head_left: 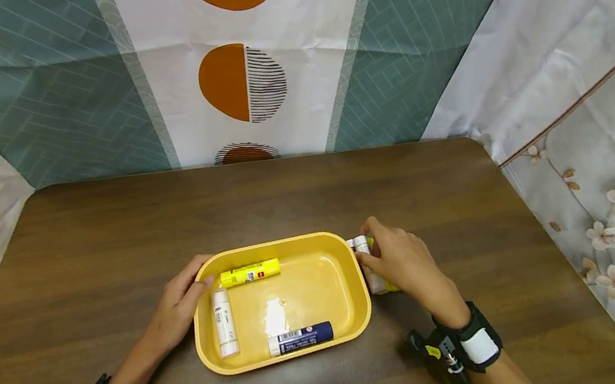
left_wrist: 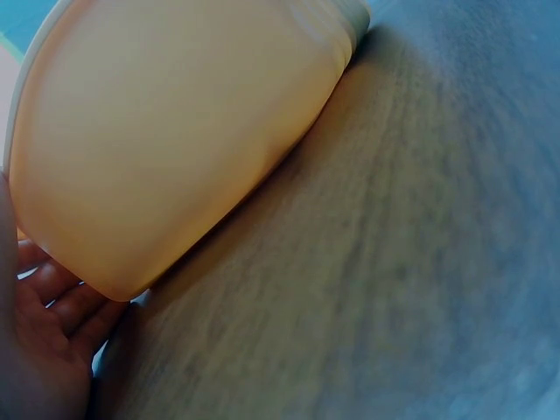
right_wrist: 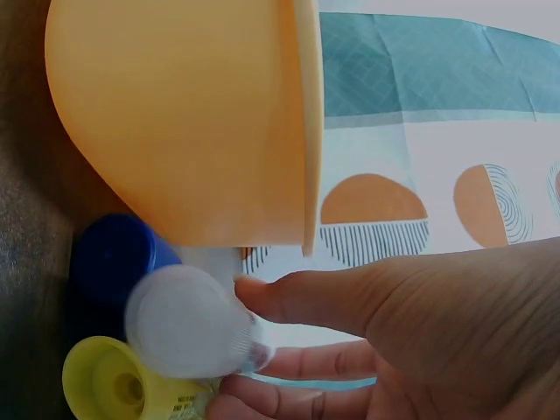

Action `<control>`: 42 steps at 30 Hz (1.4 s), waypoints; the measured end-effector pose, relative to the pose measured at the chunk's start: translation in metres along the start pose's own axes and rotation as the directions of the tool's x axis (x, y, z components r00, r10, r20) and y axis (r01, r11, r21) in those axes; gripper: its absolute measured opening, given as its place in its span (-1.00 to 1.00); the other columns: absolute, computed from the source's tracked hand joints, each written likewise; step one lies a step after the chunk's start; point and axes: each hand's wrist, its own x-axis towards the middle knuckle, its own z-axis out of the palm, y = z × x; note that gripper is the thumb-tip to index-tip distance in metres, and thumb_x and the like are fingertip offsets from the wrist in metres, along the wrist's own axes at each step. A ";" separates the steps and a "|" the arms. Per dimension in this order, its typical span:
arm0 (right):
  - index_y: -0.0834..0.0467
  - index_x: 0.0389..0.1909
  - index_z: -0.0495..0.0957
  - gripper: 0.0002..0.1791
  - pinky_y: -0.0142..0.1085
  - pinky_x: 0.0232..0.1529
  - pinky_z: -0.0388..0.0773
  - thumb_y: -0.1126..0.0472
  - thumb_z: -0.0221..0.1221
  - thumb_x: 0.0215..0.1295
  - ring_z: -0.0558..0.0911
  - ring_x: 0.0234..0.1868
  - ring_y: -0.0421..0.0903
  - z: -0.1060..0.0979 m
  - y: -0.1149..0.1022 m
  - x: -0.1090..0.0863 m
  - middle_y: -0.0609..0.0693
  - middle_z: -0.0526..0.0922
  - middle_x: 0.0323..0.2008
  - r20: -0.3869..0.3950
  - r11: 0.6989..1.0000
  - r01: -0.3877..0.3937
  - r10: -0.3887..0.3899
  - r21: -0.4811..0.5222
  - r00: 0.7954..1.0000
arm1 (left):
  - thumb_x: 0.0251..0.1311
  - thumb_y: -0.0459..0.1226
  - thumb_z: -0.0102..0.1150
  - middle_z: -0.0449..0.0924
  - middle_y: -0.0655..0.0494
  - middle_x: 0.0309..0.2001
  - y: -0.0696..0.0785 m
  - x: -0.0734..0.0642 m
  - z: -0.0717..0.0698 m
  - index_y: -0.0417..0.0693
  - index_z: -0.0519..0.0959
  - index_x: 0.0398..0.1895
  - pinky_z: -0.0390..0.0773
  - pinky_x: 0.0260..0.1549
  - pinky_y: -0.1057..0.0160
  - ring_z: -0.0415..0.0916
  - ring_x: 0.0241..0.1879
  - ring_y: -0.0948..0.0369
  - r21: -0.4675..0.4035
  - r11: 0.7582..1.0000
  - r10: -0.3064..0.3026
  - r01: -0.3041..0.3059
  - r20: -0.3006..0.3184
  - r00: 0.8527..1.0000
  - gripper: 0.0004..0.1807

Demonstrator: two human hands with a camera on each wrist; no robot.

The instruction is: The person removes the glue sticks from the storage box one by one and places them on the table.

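Observation:
A yellow plastic tray (head_left: 320,282) sits on the table with a yellow glue stick (head_left: 251,273), a white glue stick (head_left: 224,322) and a navy-blue glue stick (head_left: 304,337) lying inside. My left hand (head_left: 176,309) holds the tray's left end, thumb over the rim and fingers against the outer wall. Just beyond the right end, my right hand (head_left: 402,257) pinches another white glue stick (right_wrist: 188,322) between thumb and fingers. Beside that stick, in the right wrist view, are a blue glue stick (right_wrist: 112,262) and a yellow one (right_wrist: 105,385), open end facing the camera.
The brown wooden table (head_left: 129,223) extends around the tray. A patterned cloth (head_left: 308,74) hangs behind its far edge, and a flowered curtain (head_left: 612,221) borders the right side. Each wrist wears a black strap with a camera.

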 end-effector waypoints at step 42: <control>0.08 0.28 0.53 -0.43 0.20 0.36 0.21 0.08 0.40 0.27 0.33 0.37 0.19 0.005 0.013 0.002 0.14 0.47 0.30 0.124 0.966 0.242 -0.231 -0.087 0.965 | 0.53 -0.42 -0.17 0.55 -0.03 0.08 -0.003 0.001 0.001 -0.12 0.47 0.28 0.54 -0.07 0.41 0.52 -0.06 0.20 -0.011 1.000 -0.005 0.005 0.009 1.000 -0.63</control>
